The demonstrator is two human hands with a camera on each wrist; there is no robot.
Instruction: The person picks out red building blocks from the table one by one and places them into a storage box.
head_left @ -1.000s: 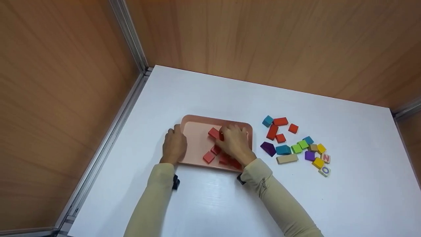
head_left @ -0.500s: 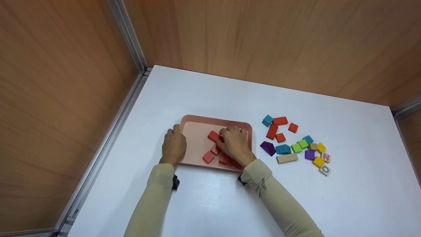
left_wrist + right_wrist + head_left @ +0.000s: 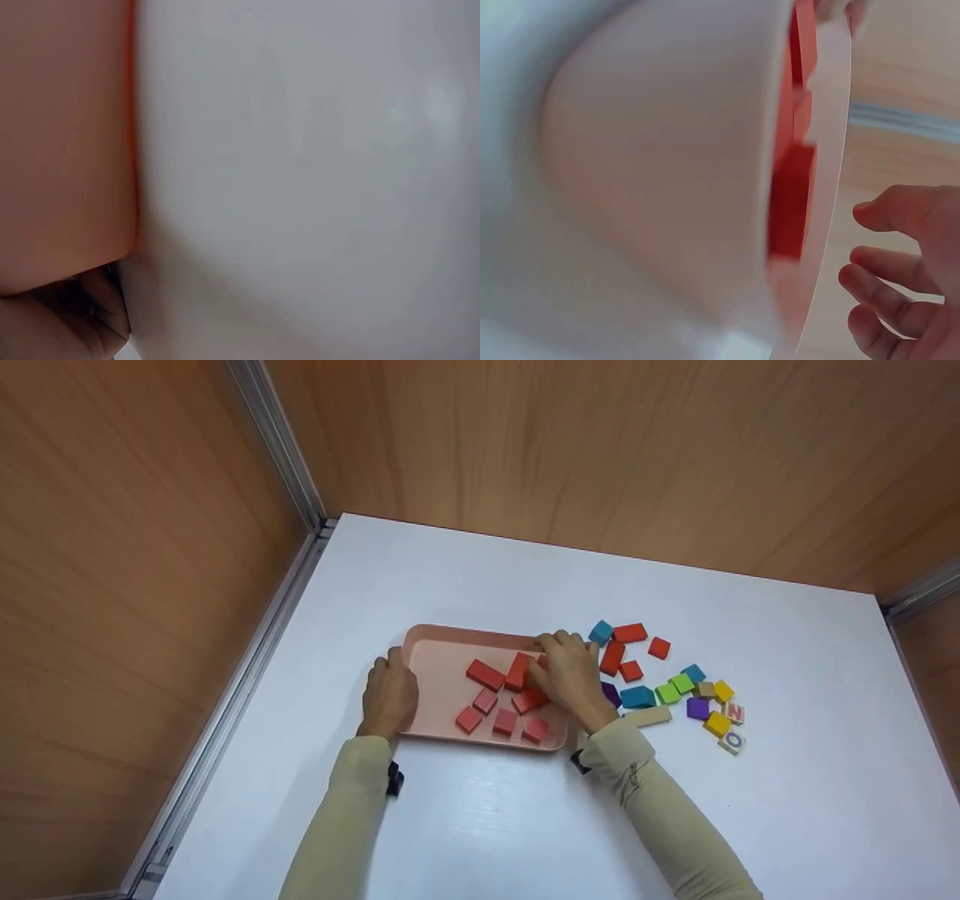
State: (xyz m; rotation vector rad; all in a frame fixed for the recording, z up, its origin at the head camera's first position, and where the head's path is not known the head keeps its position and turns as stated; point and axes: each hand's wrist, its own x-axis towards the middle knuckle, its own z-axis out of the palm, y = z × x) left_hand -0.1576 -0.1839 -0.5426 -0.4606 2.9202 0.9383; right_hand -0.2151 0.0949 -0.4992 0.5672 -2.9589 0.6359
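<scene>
A pink tray (image 3: 435,679) lies on the white table with several red blocks (image 3: 485,675) in its middle and right part. My left hand (image 3: 388,694) grips the tray's left side; the left wrist view shows its curled fingers (image 3: 101,300) against the tray wall. Over the tray's right edge hovers my right hand (image 3: 571,679), hiding part of the rim and some blocks. In the right wrist view, its thumb and fingers (image 3: 885,214) are apart and loosely bent, with nothing between them. A red block (image 3: 793,202) shows behind the tray wall there.
Right of the tray lie loose red blocks (image 3: 613,658), a teal block (image 3: 637,697), green blocks (image 3: 667,694), a plain wooden bar (image 3: 649,715), yellow and purple blocks, and letter tiles (image 3: 733,742). Wooden panels (image 3: 600,457) stand behind and to the left of the table.
My right hand has lifted off the blocks and shifted right to the tray's edge, uncovering several red blocks. The left hand stays at the tray's left side. The head view has shifted slightly.
</scene>
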